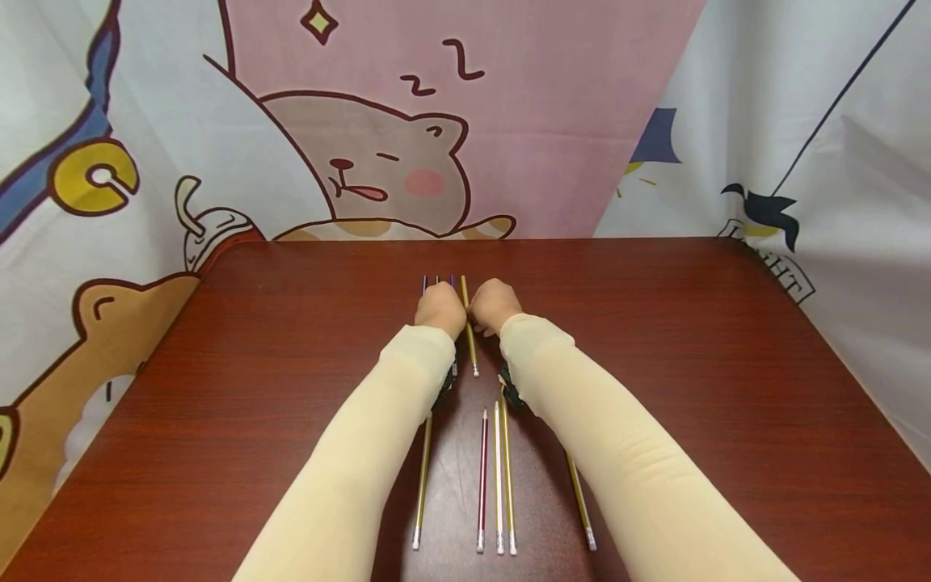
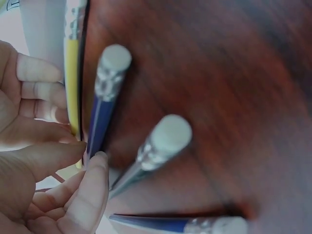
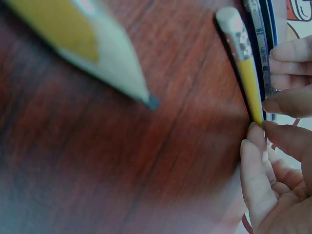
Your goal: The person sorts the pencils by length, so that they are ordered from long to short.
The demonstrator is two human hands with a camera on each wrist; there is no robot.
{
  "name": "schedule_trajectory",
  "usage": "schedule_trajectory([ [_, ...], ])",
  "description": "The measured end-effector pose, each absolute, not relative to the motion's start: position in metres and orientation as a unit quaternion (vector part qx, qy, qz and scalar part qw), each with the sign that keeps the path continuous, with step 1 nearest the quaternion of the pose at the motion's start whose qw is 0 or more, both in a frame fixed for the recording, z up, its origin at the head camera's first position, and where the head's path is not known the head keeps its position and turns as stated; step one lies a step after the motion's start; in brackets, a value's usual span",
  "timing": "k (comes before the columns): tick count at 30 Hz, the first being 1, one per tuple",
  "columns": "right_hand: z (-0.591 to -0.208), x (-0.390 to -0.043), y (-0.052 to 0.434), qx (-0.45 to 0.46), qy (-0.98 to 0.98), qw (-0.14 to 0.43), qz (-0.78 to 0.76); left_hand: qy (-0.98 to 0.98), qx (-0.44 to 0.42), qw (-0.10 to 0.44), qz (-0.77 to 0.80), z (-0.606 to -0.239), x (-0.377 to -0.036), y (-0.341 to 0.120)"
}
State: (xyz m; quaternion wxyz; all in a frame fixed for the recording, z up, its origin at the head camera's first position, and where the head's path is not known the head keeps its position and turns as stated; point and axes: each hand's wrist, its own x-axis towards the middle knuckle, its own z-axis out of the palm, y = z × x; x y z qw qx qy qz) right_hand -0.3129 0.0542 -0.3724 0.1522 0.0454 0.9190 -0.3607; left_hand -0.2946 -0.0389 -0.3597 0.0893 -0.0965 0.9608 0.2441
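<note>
A slim yellow pencil [image 1: 469, 335] with a white eraser is pinched between both hands, left hand [image 1: 440, 309] and right hand [image 1: 494, 305], side by side.

far pencils [image 1: 465, 323] under both hands, mid-table [image 1: 655, 323] | five pencils [image 1: 498, 485] nearer, between sleeves

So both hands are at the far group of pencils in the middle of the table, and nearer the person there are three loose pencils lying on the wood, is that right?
Not quite: five loose pencils lie nearer the person, not three. The head view shows one left of the arms, three side by side between them, and one on the right. Both the left hand and right hand are indeed at the far group of pencils, mid-table.
</note>
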Motion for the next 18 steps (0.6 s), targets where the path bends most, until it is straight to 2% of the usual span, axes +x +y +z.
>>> schedule_trajectory([
  [10, -0.361, -0.306, 0.063, 0.012, 0.922, 0.145, -0.360, 0.968, -0.073, 0.066, 0.232, -0.352, -0.292, -0.048],
  [18, -0.343, -0.300, 0.079, 0.001, 0.916, 0.142, -0.375, 0.956, -0.063, 0.062, 0.281, -0.338, -0.283, -0.072],
])
